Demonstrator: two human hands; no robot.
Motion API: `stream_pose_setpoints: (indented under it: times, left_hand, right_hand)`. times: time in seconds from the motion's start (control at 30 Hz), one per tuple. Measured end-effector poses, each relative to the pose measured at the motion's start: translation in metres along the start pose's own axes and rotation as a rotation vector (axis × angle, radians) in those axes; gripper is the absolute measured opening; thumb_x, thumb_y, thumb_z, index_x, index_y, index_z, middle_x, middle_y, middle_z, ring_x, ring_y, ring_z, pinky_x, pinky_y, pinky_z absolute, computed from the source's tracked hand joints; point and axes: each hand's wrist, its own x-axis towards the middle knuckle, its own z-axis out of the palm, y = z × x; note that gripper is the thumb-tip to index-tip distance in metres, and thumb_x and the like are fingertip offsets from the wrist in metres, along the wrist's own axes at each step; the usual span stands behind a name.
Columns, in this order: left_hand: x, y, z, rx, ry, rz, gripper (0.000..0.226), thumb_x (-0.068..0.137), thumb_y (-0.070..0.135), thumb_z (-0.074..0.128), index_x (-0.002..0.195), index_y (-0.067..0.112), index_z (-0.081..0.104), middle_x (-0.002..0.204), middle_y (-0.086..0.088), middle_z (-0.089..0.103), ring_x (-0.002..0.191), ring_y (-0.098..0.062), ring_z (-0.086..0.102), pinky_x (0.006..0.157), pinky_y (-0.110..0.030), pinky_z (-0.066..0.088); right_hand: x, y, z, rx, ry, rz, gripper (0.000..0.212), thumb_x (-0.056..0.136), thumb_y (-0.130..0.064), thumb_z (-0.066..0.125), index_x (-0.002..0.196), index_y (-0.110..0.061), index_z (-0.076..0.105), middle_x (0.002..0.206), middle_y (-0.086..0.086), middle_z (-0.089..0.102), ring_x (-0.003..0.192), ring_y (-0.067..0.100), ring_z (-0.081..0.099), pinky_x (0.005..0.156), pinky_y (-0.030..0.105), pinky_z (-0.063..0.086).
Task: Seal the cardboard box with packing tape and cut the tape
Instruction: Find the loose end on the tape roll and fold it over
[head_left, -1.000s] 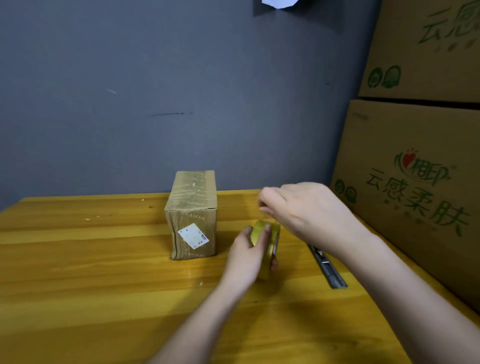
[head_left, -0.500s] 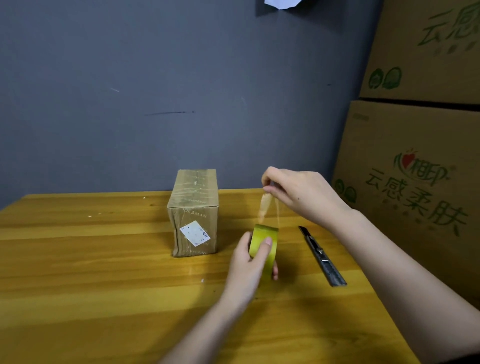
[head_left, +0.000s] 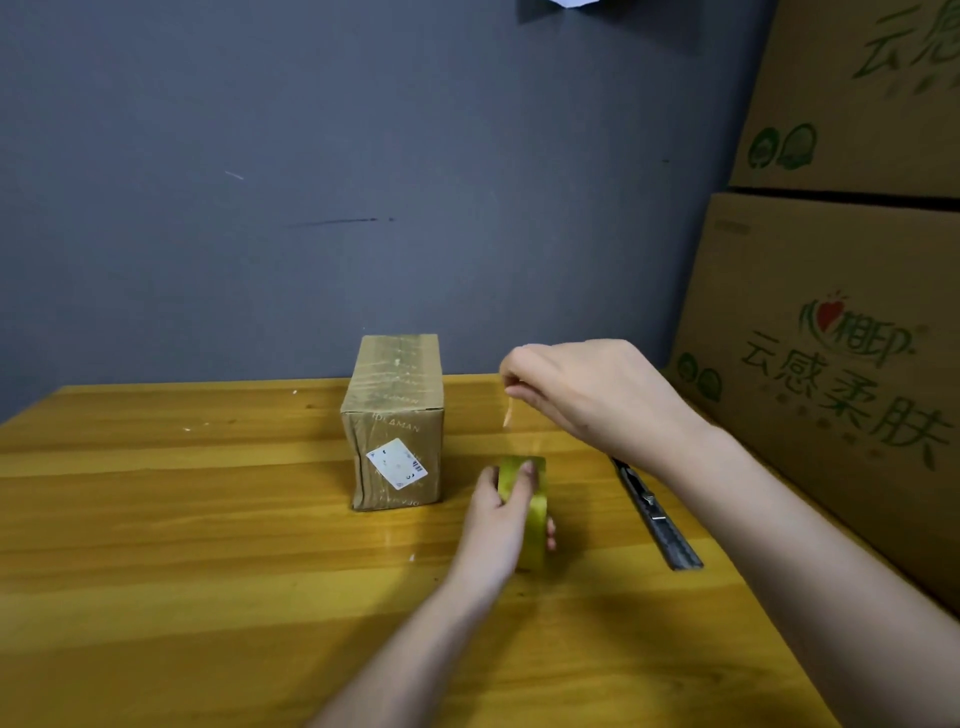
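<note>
A small brown cardboard box with a white label stands on the wooden table, its top covered in old tape. Just right of it, my left hand grips a yellow roll of packing tape held on edge above the table. My right hand pinches the free end of the tape strip and holds it above the roll, the clear strip stretched between them. A dark utility knife lies on the table to the right, partly under my right forearm.
Two large printed cartons are stacked along the table's right edge. A grey wall stands right behind the table. Small white scraps lie on the tabletop at the left.
My right hand has peeled the tape end off the roll and lifted it up and slightly left, lengthening the strip. The left hand keeps holding the roll in nearly the same place.
</note>
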Motion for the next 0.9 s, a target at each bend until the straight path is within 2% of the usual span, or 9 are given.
stream_pose_setpoints:
  times: [0.07,0.13,0.27,0.37,0.47,0.53,0.6,0.73,0.9]
  left_hand:
    - [0.000,0.002,-0.001,-0.035,-0.019,-0.068,0.014,0.093,0.037,0.051,0.093,0.024,0.044,0.071,-0.013,0.062,0.053,-0.019,0.061,0.050,-0.023,0.051]
    - [0.000,-0.001,-0.003,0.064,0.033,-0.075,0.040,0.085,0.049,0.057,0.104,0.017,0.043,0.097,-0.014,0.063,0.083,-0.024,0.061,0.067,-0.026,0.047]
    - [-0.008,0.006,-0.008,0.513,0.196,0.170,0.067,0.081,0.049,0.062,0.130,0.016,0.030,0.127,0.003,0.035,0.109,-0.010,0.039,0.090,-0.022,0.032]
    - [-0.011,0.022,-0.016,0.657,0.209,0.359,0.071,0.082,0.052,0.058,0.139,0.023,0.028,0.131,0.004,0.032,0.118,-0.009,0.040,0.099,-0.027,0.037]
    - [-0.002,0.047,-0.022,0.555,0.151,0.549,0.038,0.087,0.033,0.061,0.122,0.029,0.048,0.122,0.006,0.044,0.103,-0.003,0.052,0.090,-0.021,0.046]
    - [0.007,0.060,-0.026,0.494,0.075,0.589,0.020,0.086,0.025,0.064,0.102,0.035,0.056,0.111,0.004,0.054,0.093,-0.011,0.064,0.088,-0.036,0.054]
    - [0.016,0.067,-0.028,0.509,0.057,0.597,0.011,0.082,0.032,0.064,0.088,0.039,0.058,0.101,0.003,0.060,0.080,-0.017,0.069,0.080,-0.048,0.055]
    - [0.024,0.072,-0.030,0.581,0.043,0.639,0.010,0.079,0.038,0.060,0.081,0.029,0.056,0.093,0.005,0.059,0.064,-0.013,0.071,0.071,-0.050,0.054]
    - [0.024,0.074,-0.028,0.601,0.003,0.681,0.009,0.084,0.029,0.061,0.081,0.022,0.056,0.092,0.007,0.053,0.061,-0.010,0.071,0.066,-0.050,0.054]
  right_hand:
    - [0.000,0.003,0.001,0.040,-0.004,0.041,0.021,0.096,-0.033,0.035,0.094,-0.020,0.051,0.077,-0.005,0.062,0.056,0.017,0.058,0.040,0.030,0.043]
    - [-0.001,0.007,0.003,0.061,-0.021,0.067,0.021,0.096,-0.034,0.033,0.097,-0.021,0.049,0.082,-0.005,0.063,0.058,0.017,0.060,0.041,0.032,0.045]
    - [0.001,0.013,0.006,0.031,-0.047,0.033,0.026,0.098,-0.037,0.026,0.099,-0.022,0.047,0.085,-0.003,0.063,0.060,0.019,0.059,0.043,0.034,0.047]
    - [0.000,0.014,0.006,0.027,-0.062,0.009,0.027,0.098,-0.037,0.025,0.100,-0.021,0.046,0.084,-0.001,0.062,0.058,0.021,0.059,0.043,0.036,0.048]
    - [0.001,0.015,0.005,0.030,-0.058,0.017,0.033,0.098,-0.039,0.023,0.100,-0.020,0.049,0.082,-0.001,0.061,0.057,0.021,0.059,0.042,0.037,0.048]
    - [0.001,0.016,0.004,0.026,-0.063,0.013,0.034,0.098,-0.039,0.023,0.100,-0.019,0.051,0.082,0.000,0.061,0.057,0.022,0.059,0.042,0.037,0.048]
    - [0.002,0.017,0.003,0.021,-0.082,0.006,0.037,0.098,-0.040,0.022,0.103,-0.019,0.053,0.084,0.000,0.062,0.059,0.022,0.061,0.043,0.037,0.049]
    - [0.000,0.018,0.003,0.020,-0.119,0.005,0.041,0.097,-0.041,0.018,0.107,-0.020,0.052,0.090,0.001,0.062,0.066,0.023,0.063,0.048,0.039,0.051]
    - [-0.008,0.016,0.000,0.001,-0.018,0.042,0.031,0.097,-0.039,0.031,0.103,-0.020,0.055,0.084,-0.002,0.064,0.063,0.020,0.064,0.043,0.036,0.048]
